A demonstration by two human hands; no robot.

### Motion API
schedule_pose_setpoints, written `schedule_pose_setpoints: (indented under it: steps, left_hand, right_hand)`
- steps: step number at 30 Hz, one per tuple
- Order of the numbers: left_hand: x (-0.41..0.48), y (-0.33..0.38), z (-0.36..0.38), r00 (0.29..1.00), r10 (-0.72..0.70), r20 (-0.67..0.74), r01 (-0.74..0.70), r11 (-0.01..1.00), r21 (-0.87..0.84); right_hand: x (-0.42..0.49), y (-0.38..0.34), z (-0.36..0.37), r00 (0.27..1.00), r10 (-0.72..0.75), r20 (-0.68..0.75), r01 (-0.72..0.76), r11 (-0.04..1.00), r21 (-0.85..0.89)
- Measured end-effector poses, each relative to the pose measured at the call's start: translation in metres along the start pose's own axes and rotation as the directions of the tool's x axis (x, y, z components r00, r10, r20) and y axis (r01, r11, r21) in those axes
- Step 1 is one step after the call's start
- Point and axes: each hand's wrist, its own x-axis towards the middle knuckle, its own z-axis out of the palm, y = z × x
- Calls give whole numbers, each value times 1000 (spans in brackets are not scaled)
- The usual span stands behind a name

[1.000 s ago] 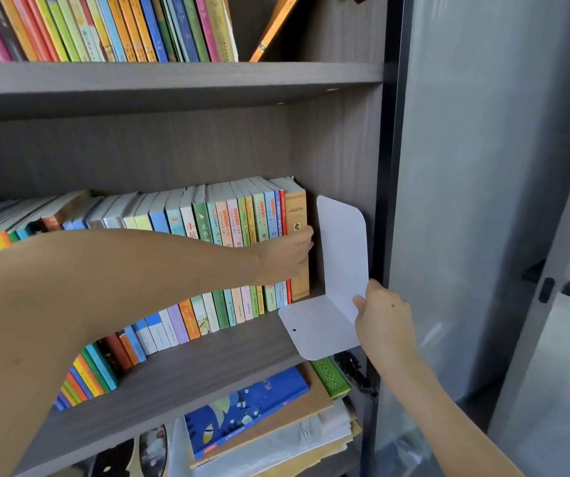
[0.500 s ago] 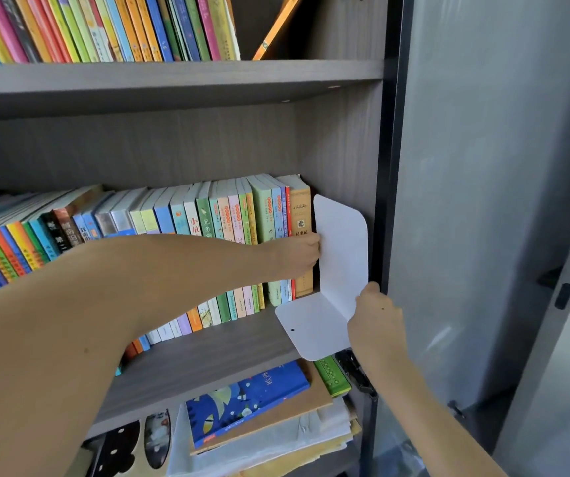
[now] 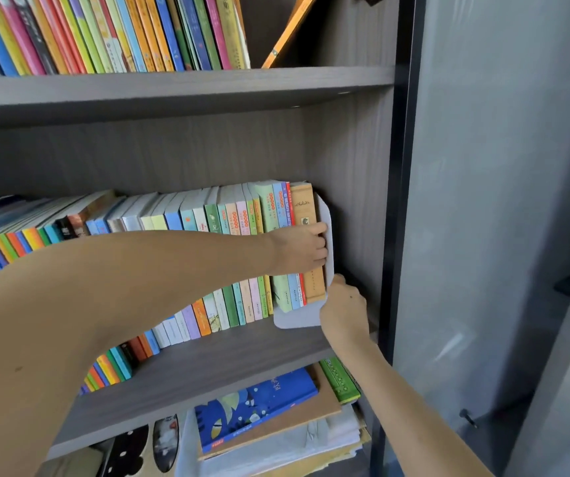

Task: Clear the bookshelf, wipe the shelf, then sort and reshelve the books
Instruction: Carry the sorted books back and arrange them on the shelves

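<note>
Books (image 3: 242,256) stand packed on the middle shelf (image 3: 208,366): slim, probably floppy singly, so best gripped in batches. The left hand (image 3: 299,249) curls round the tan end book (image 3: 306,215); the right hand (image 3: 344,304) pinches the white bookend (image 3: 294,318), stiff-looking, at its bend.

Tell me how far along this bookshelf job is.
Done: the row of books stands spine-out on the middle shelf. In hand: the left hand holds the tan end book while the right hand grips the white bookend, set against it. Left: release both hands; the flat pile on the shelf below looks unsorted.
</note>
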Motion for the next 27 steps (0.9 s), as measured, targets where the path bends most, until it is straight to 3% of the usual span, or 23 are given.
schedule_pose_setpoints:
  steps: [2,5,9,14,27]
  left_hand:
    - [-8,11,8,999,-45,-19,45,999,-2]
    - [-24,21,18,994,-99,-48,88,977,-193]
    - [-61,23,31,948,-315,-46,278,890,-361]
    - [-96,24,46,836,-547,-36,464,742,-484]
    - [-86,30,54,817,-574,-47,454,692,-561]
  right_hand:
    - [14,-2,6,1000,-17,-22,17,1000,8]
    - [29,1,13,998,-44,-42,44,999,11]
    - [33,5,25,998,-30,60,1,905,425]
    - [43,14,26,996,-83,45,41,811,584]
    - [61,-9,25,973,-30,229,-140,711,689]
